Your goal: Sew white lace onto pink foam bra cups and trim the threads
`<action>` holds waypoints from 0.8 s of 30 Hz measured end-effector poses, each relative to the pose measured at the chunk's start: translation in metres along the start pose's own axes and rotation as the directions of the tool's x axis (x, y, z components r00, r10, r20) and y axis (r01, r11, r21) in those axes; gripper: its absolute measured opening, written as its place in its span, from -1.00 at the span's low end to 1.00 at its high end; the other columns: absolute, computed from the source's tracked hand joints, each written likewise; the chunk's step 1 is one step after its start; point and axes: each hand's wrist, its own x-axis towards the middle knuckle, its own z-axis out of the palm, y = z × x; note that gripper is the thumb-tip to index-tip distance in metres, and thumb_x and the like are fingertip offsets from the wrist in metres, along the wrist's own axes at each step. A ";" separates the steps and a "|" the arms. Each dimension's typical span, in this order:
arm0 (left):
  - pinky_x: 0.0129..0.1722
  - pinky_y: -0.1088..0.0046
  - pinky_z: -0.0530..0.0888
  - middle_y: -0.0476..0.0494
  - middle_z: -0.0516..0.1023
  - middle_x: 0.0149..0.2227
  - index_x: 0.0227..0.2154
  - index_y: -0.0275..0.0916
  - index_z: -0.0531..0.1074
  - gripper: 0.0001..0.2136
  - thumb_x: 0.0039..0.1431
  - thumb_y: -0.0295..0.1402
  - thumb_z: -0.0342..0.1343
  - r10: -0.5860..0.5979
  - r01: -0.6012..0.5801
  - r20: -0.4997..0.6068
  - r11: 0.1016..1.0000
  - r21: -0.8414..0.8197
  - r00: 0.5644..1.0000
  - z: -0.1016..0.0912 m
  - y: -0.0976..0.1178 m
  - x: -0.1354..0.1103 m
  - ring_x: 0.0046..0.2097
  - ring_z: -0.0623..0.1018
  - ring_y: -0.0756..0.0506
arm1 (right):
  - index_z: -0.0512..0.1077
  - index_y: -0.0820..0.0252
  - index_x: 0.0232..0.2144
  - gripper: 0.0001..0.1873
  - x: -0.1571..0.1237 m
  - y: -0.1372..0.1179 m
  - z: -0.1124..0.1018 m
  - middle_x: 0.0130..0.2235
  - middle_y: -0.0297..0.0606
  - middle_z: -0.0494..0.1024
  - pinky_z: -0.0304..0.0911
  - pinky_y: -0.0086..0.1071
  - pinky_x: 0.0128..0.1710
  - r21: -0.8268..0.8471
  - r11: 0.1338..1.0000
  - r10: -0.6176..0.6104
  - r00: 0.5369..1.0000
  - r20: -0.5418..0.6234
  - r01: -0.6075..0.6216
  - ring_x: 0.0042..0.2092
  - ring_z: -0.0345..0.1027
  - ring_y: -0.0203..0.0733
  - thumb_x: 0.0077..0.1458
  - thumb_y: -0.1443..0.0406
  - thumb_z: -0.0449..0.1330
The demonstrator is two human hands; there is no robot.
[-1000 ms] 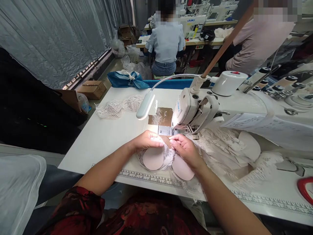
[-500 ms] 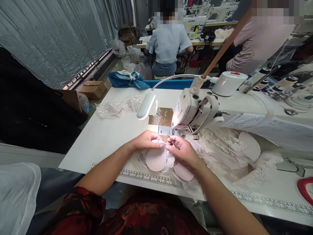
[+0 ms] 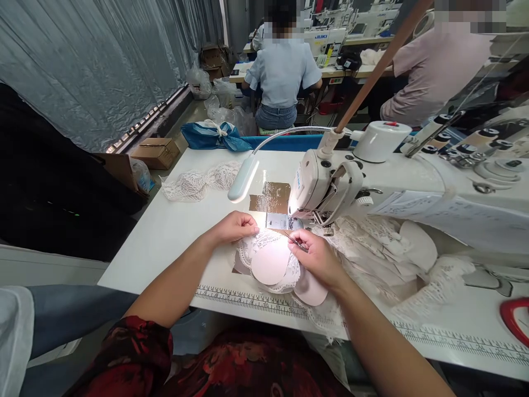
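A white lace bra piece (image 3: 270, 263) with smooth pale pink cups lies on the sewing table in front of me. At its upper left edge, my left hand (image 3: 236, 226) is closed, pinching the lace. My right hand (image 3: 316, 253) is closed around a slim pointed metal tool (image 3: 298, 242), whose tip points up and left over the lace's upper edge; whether it is tweezers or snips I cannot tell. Another pale cup (image 3: 311, 288) sits below my right hand, with lace trailing to the table's front edge. Just beyond both hands stands the sewing machine head (image 3: 308, 187).
A lamp (image 3: 243, 179) on a bent neck lights the needle area. Lace cups (image 3: 194, 184) lie at the back left, and a lace pile (image 3: 384, 248) at the right. A red handle (image 3: 512, 320) shows at the right edge. Two people sit ahead at other machines.
My left hand has moved left and slightly up, away from my right hand. The lace piece now lies spread between them. My right hand still holds the pointed tool and has shifted slightly right.
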 end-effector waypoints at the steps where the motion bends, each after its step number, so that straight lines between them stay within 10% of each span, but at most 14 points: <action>1: -0.58 0.59 0.15 0.08 0.23 -0.59 -0.50 -0.31 0.37 -0.76 0.01 -0.21 0.18 0.012 -0.012 -0.013 0.999 0.041 1.000 0.000 0.001 0.002 -0.57 0.22 0.10 | 0.41 0.10 -0.39 -0.86 0.000 -0.001 -0.002 -0.37 -0.36 0.51 0.14 -0.38 -0.36 -0.047 0.999 0.010 1.000 0.012 -0.010 -0.34 0.33 -0.21 0.08 0.21 0.09; 11: -0.31 0.41 0.36 -0.13 0.45 -0.30 -0.29 -0.28 0.41 -0.85 0.10 -0.37 0.03 0.359 -0.200 -0.096 0.700 0.685 0.928 0.018 0.024 0.022 -0.28 0.42 -0.10 | 0.52 -0.09 -0.15 -0.70 -0.002 -0.002 -0.015 -0.12 -0.34 0.59 0.14 -0.35 -0.34 -0.362 0.930 -0.007 0.989 0.145 0.060 -0.19 0.41 -0.07 0.12 0.23 0.05; 20: 0.01 0.19 0.39 -0.35 0.41 -0.01 -0.04 -0.34 0.37 -0.66 0.20 -0.26 0.00 0.367 -0.309 0.146 0.435 0.846 0.919 0.066 0.027 -0.005 0.06 0.39 -0.28 | 0.47 0.09 -0.39 -0.78 -0.004 0.011 -0.005 -0.30 -0.26 0.55 0.07 -0.35 -0.42 -0.484 0.875 0.015 0.999 0.035 0.004 -0.31 0.36 -0.14 0.14 0.23 0.03; 24: 0.13 0.14 0.32 -0.39 0.33 0.13 0.06 -0.38 0.32 -0.54 0.18 -0.18 0.01 0.370 -0.354 0.211 0.377 0.856 0.905 0.063 0.023 0.005 0.16 0.31 -0.31 | 0.47 0.06 -0.17 -0.73 -0.006 0.016 0.000 -0.13 -0.22 0.54 0.13 -0.33 -0.35 -0.496 0.867 -0.029 0.999 0.023 0.037 -0.20 0.38 -0.09 0.14 0.23 0.04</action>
